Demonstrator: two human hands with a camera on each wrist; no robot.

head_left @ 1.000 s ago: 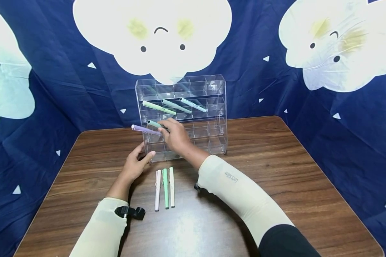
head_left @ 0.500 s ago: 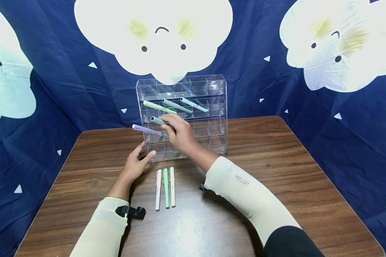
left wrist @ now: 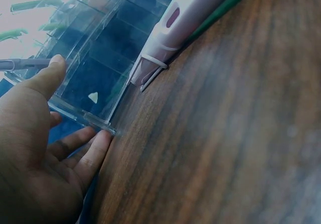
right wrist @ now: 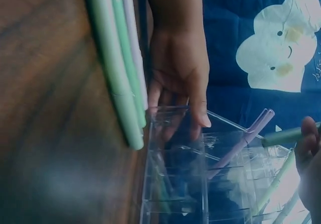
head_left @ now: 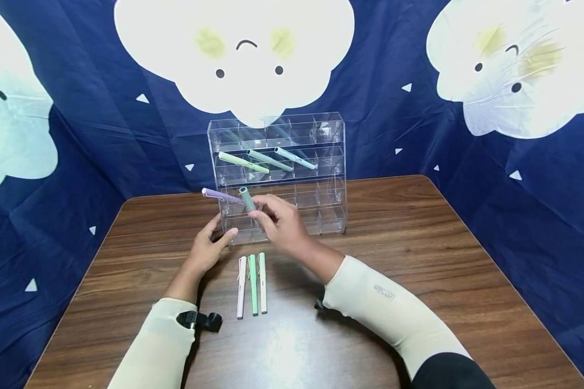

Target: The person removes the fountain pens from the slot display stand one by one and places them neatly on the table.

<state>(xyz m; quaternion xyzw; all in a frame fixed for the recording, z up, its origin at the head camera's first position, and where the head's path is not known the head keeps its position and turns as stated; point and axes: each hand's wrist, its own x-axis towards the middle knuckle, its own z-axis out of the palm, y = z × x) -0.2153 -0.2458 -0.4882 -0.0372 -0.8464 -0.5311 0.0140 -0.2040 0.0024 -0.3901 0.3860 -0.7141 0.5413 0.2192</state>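
A clear plastic pen rack [head_left: 328, 192] with stepped compartments stands at the back of the table. My right hand [head_left: 284, 224] pinches a grey-green pen [head_left: 246, 198] in front of its lower tiers, the round end tilted up and left. A purple pen [head_left: 219, 194] lies slanted in the third tier and sticks out past the left side. At the rack's lower left corner my left hand [head_left: 206, 251] holds on, thumb in front and fingers around the side; the left wrist view shows its fingertips [left wrist: 100, 141] at the bottom edge.
Three pens, pinkish-white [head_left: 241, 289], green [head_left: 253, 286] and cream [head_left: 263, 283], lie side by side on the wooden table [head_left: 399, 237]. Higher in the rack rest a lime pen [head_left: 243, 162], a teal pen [head_left: 270, 160] and a pale blue pen [head_left: 294, 158]. Blue cloth hangs behind.
My right hand has drawn back right and down from the rack, and the grey-green pen has swung from nearly level to steeply tilted. The left hand keeps its place.
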